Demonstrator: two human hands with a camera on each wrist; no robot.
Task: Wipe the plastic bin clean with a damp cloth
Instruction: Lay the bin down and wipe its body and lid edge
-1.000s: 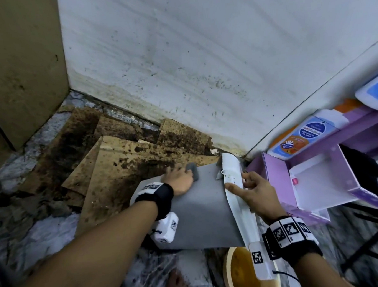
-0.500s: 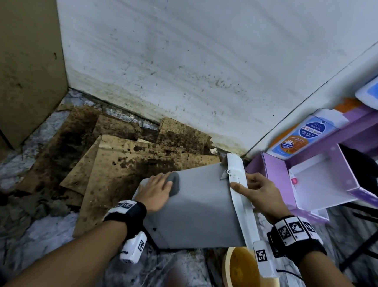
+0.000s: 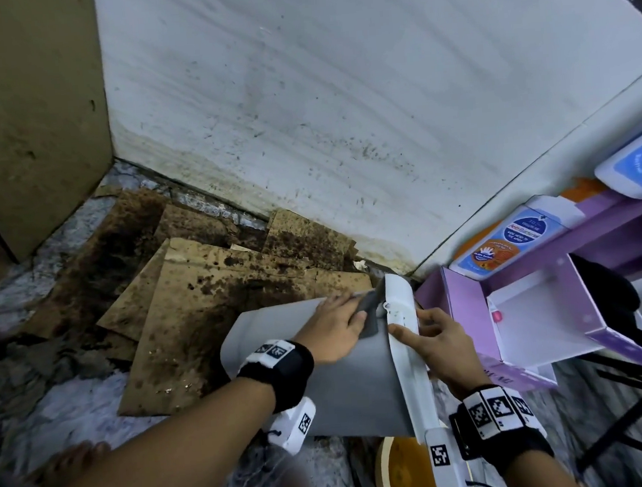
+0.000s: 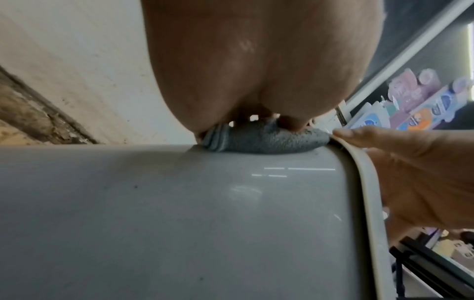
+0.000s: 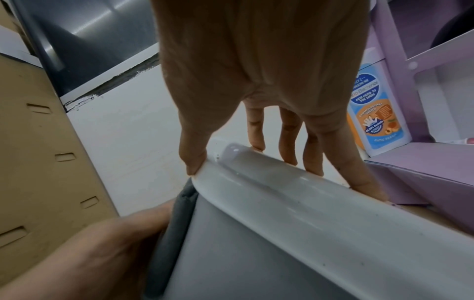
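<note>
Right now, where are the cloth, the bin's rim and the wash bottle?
cloth [image 4: 264, 142]: left wrist view, middle of its grey terry face.
rim [image 5: 320, 203]: right wrist view, middle of the white lip.
bottle [image 3: 504, 246]: head view, its blue and orange label.

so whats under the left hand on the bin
A folded grey cloth, which the left hand presses on the bin's grey side beside its white rim. The plastic beneath the cloth is hidden.

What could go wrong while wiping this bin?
The bin lies on its side, steadied by the right hand pinching its rim; a hard push from the left hand might make it slip. The cloth is beside that thumb and could bump it. The dirty cardboard nearby could smudge the bin.
</note>
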